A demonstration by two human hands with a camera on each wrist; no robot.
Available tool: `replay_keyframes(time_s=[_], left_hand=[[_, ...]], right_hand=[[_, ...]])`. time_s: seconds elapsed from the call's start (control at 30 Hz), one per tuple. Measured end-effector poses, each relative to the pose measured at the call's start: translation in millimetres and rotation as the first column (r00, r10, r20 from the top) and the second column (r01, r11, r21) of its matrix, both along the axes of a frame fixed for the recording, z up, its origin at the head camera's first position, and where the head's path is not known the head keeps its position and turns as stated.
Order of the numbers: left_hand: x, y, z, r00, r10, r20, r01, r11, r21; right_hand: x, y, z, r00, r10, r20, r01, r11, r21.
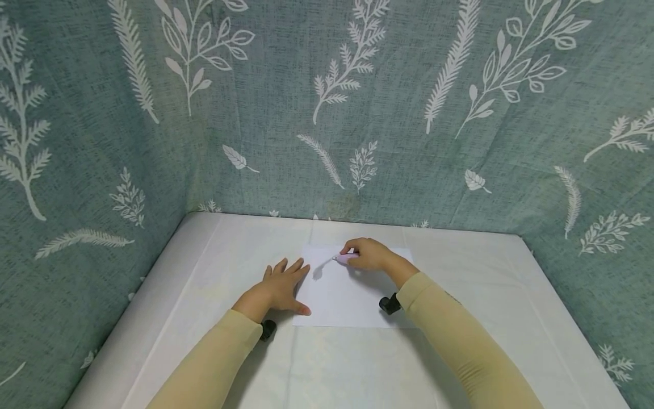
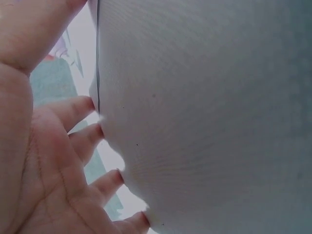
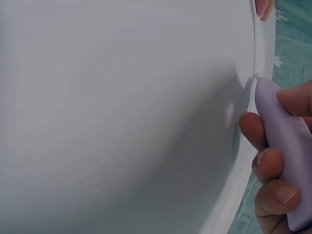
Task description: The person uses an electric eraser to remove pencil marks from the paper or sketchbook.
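A white sheet of paper (image 1: 347,307) lies on the white-covered table. My left hand (image 1: 276,288) rests with fingers spread at the sheet's left edge. In the left wrist view, the fingertips of this hand (image 2: 53,165) meet the white surface. Over the sheet's upper part, my right hand (image 1: 375,255) grips a lilac-handled tool (image 1: 347,258). From the handle a thin shaft points left and down toward a blurred grey patch (image 1: 318,274) on the paper. The right wrist view shows fingers and thumb curled round the lilac handle (image 3: 282,131), with a small pale nub at its front.
The white-covered table (image 1: 204,318) reaches back to a green curtain (image 1: 286,102) printed with white leaves, which also closes off both sides. Small black devices (image 1: 390,304) sit at both wrists. A shadow falls under the right hand and forearm.
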State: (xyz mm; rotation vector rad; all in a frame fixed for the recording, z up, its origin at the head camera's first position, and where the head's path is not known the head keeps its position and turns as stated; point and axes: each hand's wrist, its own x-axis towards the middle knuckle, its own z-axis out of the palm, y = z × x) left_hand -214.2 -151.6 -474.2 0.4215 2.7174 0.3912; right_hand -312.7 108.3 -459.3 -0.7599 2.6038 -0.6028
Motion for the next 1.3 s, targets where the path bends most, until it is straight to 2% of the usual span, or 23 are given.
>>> replay_keyframes(time_s=[0.47,0.9,1.3], left_hand=[[1.5,0.3,0.9,1.0,0.001,-0.004,-0.001,1.0,0.006],[0.8,0.6,1.1,1.0,0.0,0.002,0.0,1.0,-0.003],[1.2,0.8,2.1,1.0,0.004,0.003,-0.004,1.0,-0.009]], right_hand=[[-0.4,-7.3,0.0,1.0,0.007,0.002,-0.007,1.0,0.022],[0.5,-9.7,3.5,0.999,-0.04,-0.025,0.041,0.998,0.047],[-0.4,-7.7,3.4,1.0,-0.017,0.011,0.017,0.999,0.043]])
